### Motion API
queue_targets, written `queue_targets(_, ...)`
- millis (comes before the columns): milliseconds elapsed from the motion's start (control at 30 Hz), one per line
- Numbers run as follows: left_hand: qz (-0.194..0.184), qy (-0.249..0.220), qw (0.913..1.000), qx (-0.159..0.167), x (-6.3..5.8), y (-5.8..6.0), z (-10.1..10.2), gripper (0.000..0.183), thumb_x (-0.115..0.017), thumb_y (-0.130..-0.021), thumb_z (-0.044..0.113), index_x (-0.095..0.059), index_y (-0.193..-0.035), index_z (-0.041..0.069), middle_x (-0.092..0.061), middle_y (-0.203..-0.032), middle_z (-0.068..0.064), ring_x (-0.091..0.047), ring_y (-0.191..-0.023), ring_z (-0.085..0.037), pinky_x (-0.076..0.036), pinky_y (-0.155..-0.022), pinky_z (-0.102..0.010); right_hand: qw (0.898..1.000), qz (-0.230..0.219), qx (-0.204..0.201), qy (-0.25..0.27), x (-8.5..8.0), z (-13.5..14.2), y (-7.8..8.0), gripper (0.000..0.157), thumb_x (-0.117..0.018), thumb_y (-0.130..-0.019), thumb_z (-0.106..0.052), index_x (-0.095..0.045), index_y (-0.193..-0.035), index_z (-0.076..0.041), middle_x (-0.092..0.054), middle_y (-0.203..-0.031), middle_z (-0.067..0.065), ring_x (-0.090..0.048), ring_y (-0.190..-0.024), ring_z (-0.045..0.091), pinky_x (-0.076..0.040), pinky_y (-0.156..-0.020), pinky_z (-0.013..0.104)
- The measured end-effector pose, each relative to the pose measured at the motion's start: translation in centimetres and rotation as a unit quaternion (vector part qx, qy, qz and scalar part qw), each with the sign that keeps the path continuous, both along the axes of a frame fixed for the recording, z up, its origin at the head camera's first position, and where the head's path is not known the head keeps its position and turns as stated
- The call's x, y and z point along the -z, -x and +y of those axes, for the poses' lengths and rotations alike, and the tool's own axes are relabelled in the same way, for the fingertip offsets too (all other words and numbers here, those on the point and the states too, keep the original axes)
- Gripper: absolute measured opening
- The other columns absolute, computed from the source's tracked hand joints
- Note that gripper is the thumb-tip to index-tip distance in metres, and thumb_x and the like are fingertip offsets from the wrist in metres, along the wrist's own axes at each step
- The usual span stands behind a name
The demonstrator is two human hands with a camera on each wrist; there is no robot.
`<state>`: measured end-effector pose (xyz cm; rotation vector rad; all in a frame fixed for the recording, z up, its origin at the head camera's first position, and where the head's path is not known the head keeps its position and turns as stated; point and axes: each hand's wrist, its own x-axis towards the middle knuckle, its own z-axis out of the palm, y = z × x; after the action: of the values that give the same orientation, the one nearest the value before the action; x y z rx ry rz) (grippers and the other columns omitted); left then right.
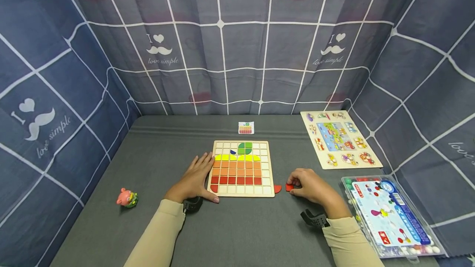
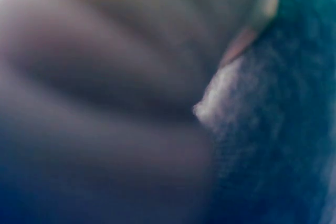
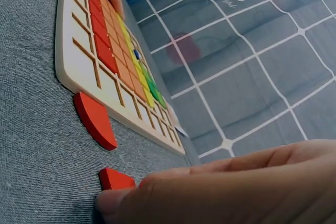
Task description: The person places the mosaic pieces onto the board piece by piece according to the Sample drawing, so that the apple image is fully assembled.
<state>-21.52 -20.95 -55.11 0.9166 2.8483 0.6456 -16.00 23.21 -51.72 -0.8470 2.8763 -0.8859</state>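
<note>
A wooden grid board [image 1: 265, 180] lies on the table with rows of red, orange and yellow tiles, green quarter-round tiles [image 1: 245, 148] near its top and a small blue piece [image 1: 233, 152]. My left hand [image 1: 194, 176] rests along the board's left side, fingers extended and thumb at the lower corner; the left wrist view is mostly blurred. To the right of the board, my right hand [image 1: 311, 185] pinches a red tile [image 3: 115, 179] at the table surface, its shape partly hidden by the fingers. Between that hand and the board lies a red quarter-round tile [image 3: 95, 121].
Behind the board lies a small pattern card [image 1: 246, 127]. A picture puzzle board [image 1: 315, 135] is at the back right, with a clear plastic case [image 1: 393, 213] in front of it. A pink figurine [image 1: 127, 197] stands left. Curtains [image 1: 241, 52] surround the table.
</note>
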Motion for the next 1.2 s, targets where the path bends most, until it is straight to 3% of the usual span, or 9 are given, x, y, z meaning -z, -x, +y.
queue_targets(233,-0.002,0.005,1.0000,0.002,0.2,0.0,0.0,0.161,-0.083,-0.052,0.089,-0.019,-0.166,-0.003,-0.011,-0.173,-0.020,-0.005,-0.159,-0.036,0.002,-0.125,-0.054,0.998,0.023,0.051,0.019,0.1,-0.6,-0.1,0.020,-0.090,-0.081,-0.005,-0.076,-0.094,-0.011,-0.064,-0.088,-0.006,-0.060,-0.077,0.010,-0.053,-0.067,0.031)
queue_targets(333,-0.007,0.001,1.0000,0.000,0.2,-0.1,0.1,0.161,-0.084,-0.051,0.089,-0.019,-0.166,-0.003,-0.010,-0.173,-0.019,-0.004,-0.159,-0.035,0.003,-0.125,-0.053,0.997,0.051,0.053,0.034,0.0,-1.5,0.1,0.020,-0.090,-0.082,-0.007,-0.079,-0.099,-0.011,-0.067,-0.093,-0.005,-0.061,-0.079,0.010,-0.053,-0.069,0.032)
queue_targets(500,-0.005,-0.001,1.0000,-0.002,0.3,0.0,0.1,0.161,-0.084,-0.051,0.089,-0.019,-0.166,-0.002,-0.010,-0.173,-0.018,-0.005,-0.159,-0.036,0.003,-0.125,-0.054,0.993,0.095,0.014,0.066,0.0,-3.9,0.6,0.019,-0.089,-0.084,-0.006,-0.080,-0.100,-0.009,-0.068,-0.094,-0.005,-0.063,-0.079,0.010,-0.054,-0.068,0.031)
queue_targets(700,0.000,-0.002,1.0000,0.002,0.4,0.1,-0.1,0.160,-0.084,-0.052,0.088,-0.018,-0.166,-0.003,-0.011,-0.173,-0.021,-0.005,-0.159,-0.037,0.002,-0.125,-0.056,0.989,0.115,-0.037,0.082,0.0,-7.6,1.4,0.017,-0.087,-0.084,-0.003,-0.080,-0.099,-0.006,-0.068,-0.094,0.000,-0.064,-0.076,0.016,-0.053,-0.065,0.028)
queue_targets(1000,0.007,-0.001,1.0000,0.006,0.3,0.0,-0.2,0.159,-0.084,-0.054,0.088,-0.018,-0.166,-0.003,-0.011,-0.172,-0.022,-0.006,-0.159,-0.037,0.001,-0.125,-0.056,0.982,0.134,-0.118,0.068,1.2,-14.2,1.6,0.009,-0.086,-0.089,-0.010,-0.081,-0.097,-0.011,-0.065,-0.093,-0.003,-0.058,-0.080,0.006,-0.050,-0.070,0.020)
queue_targets(1200,0.014,0.002,0.9998,0.010,0.1,-0.1,-0.3,0.156,-0.084,-0.056,0.087,-0.019,-0.166,-0.004,-0.012,-0.172,-0.022,-0.006,-0.159,-0.037,0.000,-0.125,-0.057,0.978,0.141,-0.144,0.047,1.9,-17.6,1.4,0.008,-0.086,-0.091,-0.012,-0.083,-0.098,-0.012,-0.064,-0.092,-0.004,-0.057,-0.083,0.007,-0.050,-0.074,0.020)
